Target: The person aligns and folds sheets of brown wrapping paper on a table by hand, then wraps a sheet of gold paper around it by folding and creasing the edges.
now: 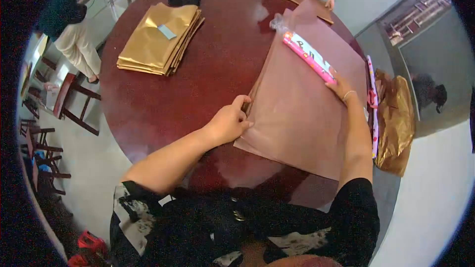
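Left: thick stack of shiny gold foil-like sheets point(153, 44) on the round dark-red glossy table point(217, 34), small pale label on top. Well apart from both hands. Looks slick; sheets could slide over each other, so best held at two opposite edges.

Left hand point(225, 123): half curled, thumb and fingers at the near part of the left edge of the large flat pile of thin brownish-pink sheets point(297, 113). Can't tell if it's a firm pinch, or how many sheets are in it.

Pile lies flat on the table in front of the person, near corner towards the body. I'd expect light, floppy, easy to crease or fan out. Take it by the edges, thumb on top, fingers under, both sides supported; one corner alone would let it sag. Left edge looks uneven, layers not flush.

Middle to right: bright pink printed cylindrical roll with a white panel and clear plastic bunched at its far end point(309, 59), lying slanted on the pile. Probably light, fairly firm, smooth wrap, could roll. Hold round the body; the loose plastic gives poor purchase.

Right hand point(341, 88): partly open, fingers over the roll's near end. Contact likely, closed grip not clear.
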`<action>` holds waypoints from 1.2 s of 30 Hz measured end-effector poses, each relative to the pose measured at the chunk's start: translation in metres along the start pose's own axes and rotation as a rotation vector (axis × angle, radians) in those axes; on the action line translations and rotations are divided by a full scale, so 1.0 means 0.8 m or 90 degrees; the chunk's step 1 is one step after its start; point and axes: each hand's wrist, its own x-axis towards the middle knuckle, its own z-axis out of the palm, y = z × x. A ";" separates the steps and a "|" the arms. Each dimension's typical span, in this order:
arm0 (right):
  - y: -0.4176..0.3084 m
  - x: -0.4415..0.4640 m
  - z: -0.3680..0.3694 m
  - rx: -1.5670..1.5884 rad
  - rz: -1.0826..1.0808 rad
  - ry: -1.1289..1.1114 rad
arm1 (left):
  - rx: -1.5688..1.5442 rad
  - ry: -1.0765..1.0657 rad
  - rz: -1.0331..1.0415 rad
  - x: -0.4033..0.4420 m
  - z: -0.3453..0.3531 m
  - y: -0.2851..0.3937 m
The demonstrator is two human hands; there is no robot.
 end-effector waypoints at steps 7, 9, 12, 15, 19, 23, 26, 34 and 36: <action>0.032 0.084 0.005 0.177 0.082 -0.019 | -0.008 -0.016 -0.015 -0.003 -0.005 0.015; 0.037 0.104 0.005 0.141 0.075 -0.024 | -0.018 -0.031 -0.024 -0.002 -0.005 0.014; 0.033 0.118 -0.002 0.103 0.078 0.015 | -0.015 -0.013 0.002 -0.002 -0.005 0.010; 0.016 0.130 -0.019 0.054 0.121 -0.013 | -0.002 -0.001 0.020 -0.003 -0.002 0.003; -0.002 0.104 -0.015 -0.040 0.234 -0.052 | 0.001 0.003 0.015 0.000 0.000 0.001; -0.031 0.020 -0.039 0.030 0.082 0.107 | 0.001 -0.001 0.022 -0.001 -0.003 0.004; -0.064 -0.055 -0.094 0.089 0.113 0.040 | -0.004 -0.004 0.017 -0.001 -0.003 0.003; -0.128 -0.196 -0.069 0.133 -0.054 -0.272 | 0.004 0.010 -0.006 -0.002 0.001 0.003; -0.113 -0.194 -0.049 0.106 -0.127 -0.194 | -0.001 0.016 -0.018 -0.003 0.001 0.006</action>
